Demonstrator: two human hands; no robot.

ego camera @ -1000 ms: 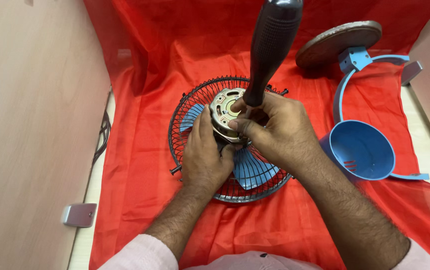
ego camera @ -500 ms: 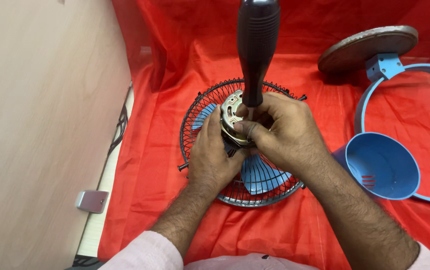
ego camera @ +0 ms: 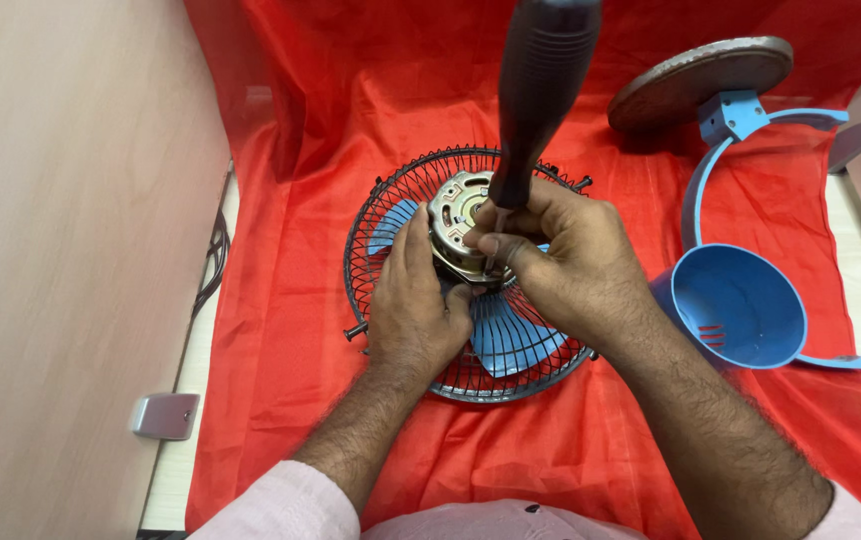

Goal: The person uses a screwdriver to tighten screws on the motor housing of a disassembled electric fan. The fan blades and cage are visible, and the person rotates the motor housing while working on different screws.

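Screwdriver (ego camera: pixel 540 90) standing near-upright, handle toward camera, tip pointing down onto motor (ego camera: pixel 462 225), right hand (ego camera: pixel 560 265) pinching its shaft just below the handle, left hand (ego camera: pixel 415 310) gripping motor's side, all sitting on fan grille (ego camera: pixel 390 200).

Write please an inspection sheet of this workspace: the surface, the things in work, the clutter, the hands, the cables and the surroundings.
Surface: red cloth spread over a pale table.
Job's things: fan motor seated in a black wire grille over blue blades; black-handled screwdriver upright on the motor.
Clutter: blue motor cover, blue bracket with round base.
Hands: left hand steadies the motor; right hand pinches the screwdriver shaft.
Cables: black cable at the table's left edge.
Surroundings: beige wall panel, small grey clip.
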